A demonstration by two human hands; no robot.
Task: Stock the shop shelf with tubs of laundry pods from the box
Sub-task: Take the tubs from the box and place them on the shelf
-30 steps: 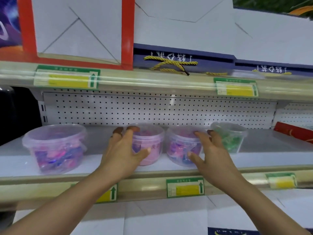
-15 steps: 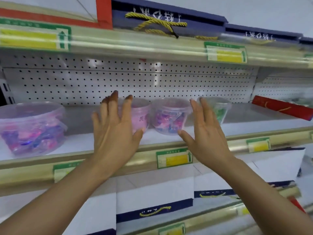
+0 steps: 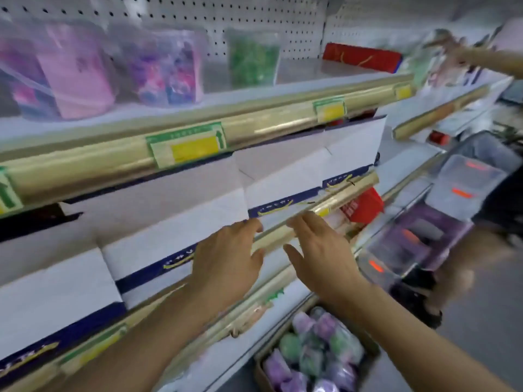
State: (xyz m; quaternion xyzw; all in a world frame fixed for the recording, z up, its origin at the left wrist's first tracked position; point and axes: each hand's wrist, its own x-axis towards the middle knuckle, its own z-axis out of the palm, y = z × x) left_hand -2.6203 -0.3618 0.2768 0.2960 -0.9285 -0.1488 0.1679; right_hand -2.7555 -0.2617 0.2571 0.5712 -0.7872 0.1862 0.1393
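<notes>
Several clear tubs of laundry pods stand on the shelf [image 3: 254, 89] at the top: a pink tub [image 3: 76, 72], a purple-and-blue tub [image 3: 167, 66] and a green tub [image 3: 253, 56]. A cardboard box [image 3: 314, 355] full of more tubs sits on the floor at the bottom right. My left hand [image 3: 229, 261] and my right hand [image 3: 319, 250] hang in the air side by side, well below the stocked shelf and above the box. Both are empty, fingers loosely extended.
White and navy cartons [image 3: 175, 222] fill the shelf below. A red box [image 3: 362, 56] lies further right on the stocked shelf. Clear plastic crates [image 3: 418, 239] stand on the floor at right. Another person's arm [image 3: 486, 60] reaches in at the top right.
Both hands have left the tubs on the shelf and dropped down toward the box. The view has swung down and to the right.
</notes>
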